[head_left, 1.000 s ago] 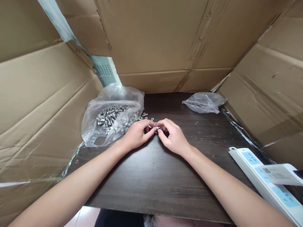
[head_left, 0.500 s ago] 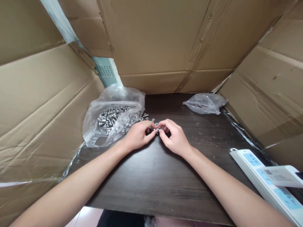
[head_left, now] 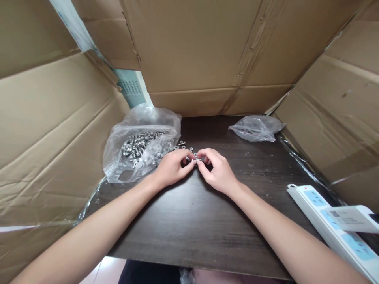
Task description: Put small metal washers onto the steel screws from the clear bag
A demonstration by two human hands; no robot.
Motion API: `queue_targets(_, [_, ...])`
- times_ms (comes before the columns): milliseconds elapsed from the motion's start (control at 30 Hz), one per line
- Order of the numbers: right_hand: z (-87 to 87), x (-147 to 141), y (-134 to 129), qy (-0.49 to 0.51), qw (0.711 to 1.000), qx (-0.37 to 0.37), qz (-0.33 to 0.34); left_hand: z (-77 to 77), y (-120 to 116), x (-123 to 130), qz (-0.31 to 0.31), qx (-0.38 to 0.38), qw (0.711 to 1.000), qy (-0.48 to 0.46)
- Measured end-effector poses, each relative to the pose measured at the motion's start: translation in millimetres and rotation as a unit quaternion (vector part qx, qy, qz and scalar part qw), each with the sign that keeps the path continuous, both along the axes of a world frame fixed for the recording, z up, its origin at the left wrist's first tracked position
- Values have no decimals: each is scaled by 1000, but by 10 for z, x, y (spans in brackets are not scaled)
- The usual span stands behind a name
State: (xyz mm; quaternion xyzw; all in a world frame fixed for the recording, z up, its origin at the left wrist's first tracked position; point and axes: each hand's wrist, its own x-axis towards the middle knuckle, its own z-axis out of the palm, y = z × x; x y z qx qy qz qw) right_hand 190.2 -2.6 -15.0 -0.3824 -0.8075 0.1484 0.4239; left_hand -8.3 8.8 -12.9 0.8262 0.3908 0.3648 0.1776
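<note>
1. Pinches a small metal fastener (head_left: 196,160) right between the two hands, low over the dark table (head_left: 189,225); looks too small to make out in detail.
2. Grasps the left end in the left hand (head_left: 172,168), thumb against forefinger, and meets the right hand (head_left: 218,170) there, its thumb and finger closed on the other end.
3. Just beyond the left fingertips, shows loose washers (head_left: 191,149) and, a little farther out, a loose bolt (head_left: 182,143).
4. To the left of the left hand, bulges with a heap of bolts (head_left: 136,146) inside an open clear plastic bag (head_left: 114,152).
5. Well beyond the right hand and off to its right, lies crumpled as a second plastic bag (head_left: 256,128).
6. Nearer, well right of the right hand, runs along as a white power strip (head_left: 311,211), partly covered by a white labelled object (head_left: 352,219).
7. Farthest out, rises around both hands as cardboard walls (head_left: 195,51).
</note>
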Motion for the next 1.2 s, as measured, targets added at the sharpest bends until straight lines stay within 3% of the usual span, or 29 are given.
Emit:
queue_targets(300, [34,-13,-9,12,1000,12,24,4,-8,15,16,-6,1000,-6])
queue_targets(1200, [5,-17,12,27,996,-80,31,14,-15,11,-2,1,1000,-16])
